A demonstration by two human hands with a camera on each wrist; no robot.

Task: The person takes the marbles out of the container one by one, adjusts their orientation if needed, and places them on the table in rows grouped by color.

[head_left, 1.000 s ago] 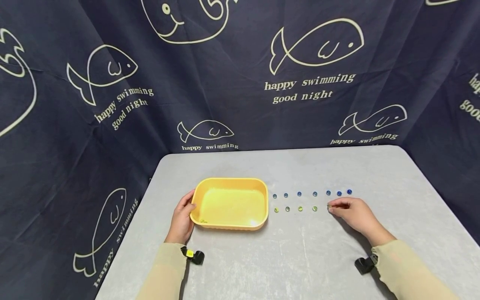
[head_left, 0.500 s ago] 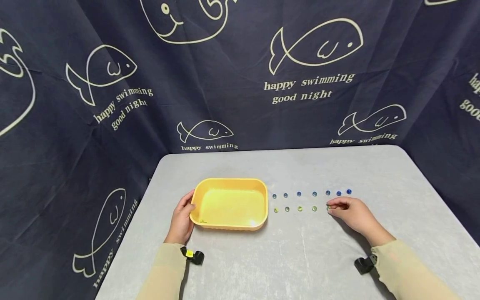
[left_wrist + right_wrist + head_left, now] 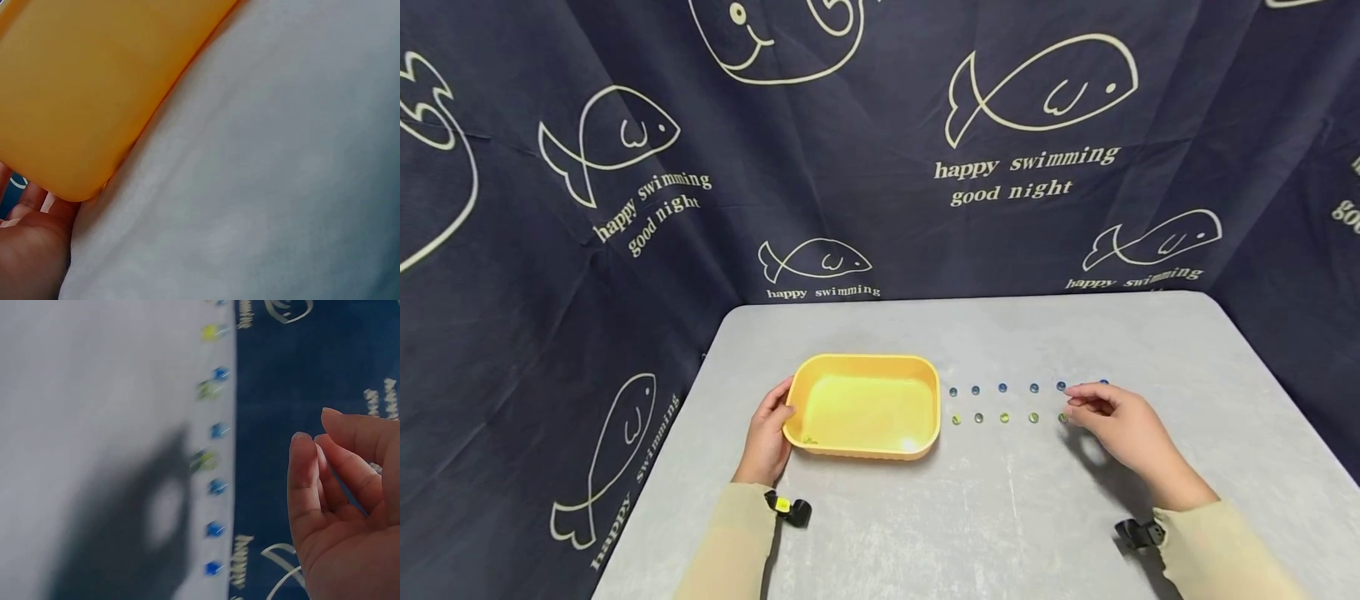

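My left hand (image 3: 766, 435) grips the left side of a yellow plastic tub (image 3: 867, 453), thumb over the rim. In the left wrist view, some fingers (image 3: 62, 206) show at the tub's corner. A small greenish thing (image 3: 809, 439) lies in its front left corner, too small to name. Right of the tub, glass marbles form two rows: blue ones behind, such as a blue marble (image 3: 1034, 388), and green-yellow ones in front. My right hand (image 3: 1123, 429) hovers beside the last green-yellow marble (image 3: 1063, 417), holding nothing. Its fingers partly hide the blue row. In the right wrist view, thumb and fingertips stand apart.
The grey table (image 3: 940, 525) ends at a dark blue fish-print curtain (image 3: 910, 208) at the back and sides. Each wrist wears a black camera, including the left wrist camera (image 3: 792, 510). The right hand's shadow falls on the tabletop.
My right hand has let go of the last green-yellow marble and lifted slightly back to the right. The left hand and the tub keep their places; the head view shifts a little.
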